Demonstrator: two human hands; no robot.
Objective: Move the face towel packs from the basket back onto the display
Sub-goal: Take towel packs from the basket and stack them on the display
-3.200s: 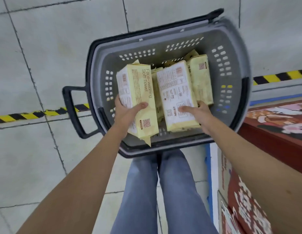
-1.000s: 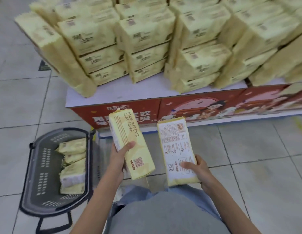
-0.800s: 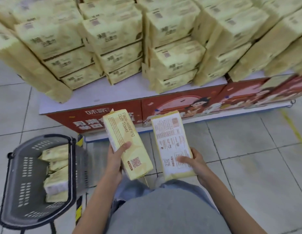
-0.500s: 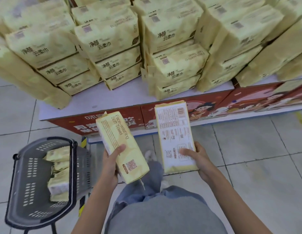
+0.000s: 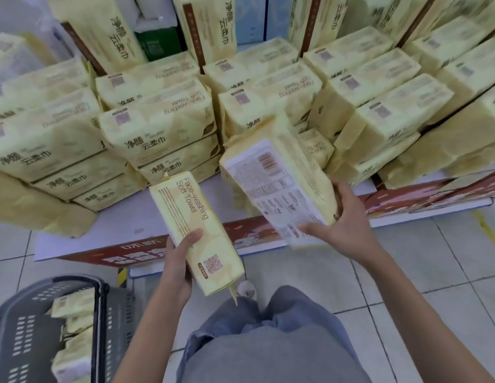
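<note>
Left hand (image 5: 176, 269) grips a pale yellow plastic-wrapped towel pack (image 5: 195, 225); right hand (image 5: 347, 230) grips a second pack (image 5: 276, 189) (printed label upward) at its 1 o'clock.

I saw the white display surface (image 5: 122, 225) from ten to two o'clock, with yellow face towel packs (image 5: 158, 125) stacked directly on it. On the tiled floor (image 5: 448, 272) a grey basket (image 5: 19, 341) stood at seven o'clock.

Person stepped closer; right hand (image 5: 344, 230) raised and tilted its pack (image 5: 279, 186) over the display (image 5: 163, 217) edge, toward stacked packs (image 5: 158, 125).
</note>
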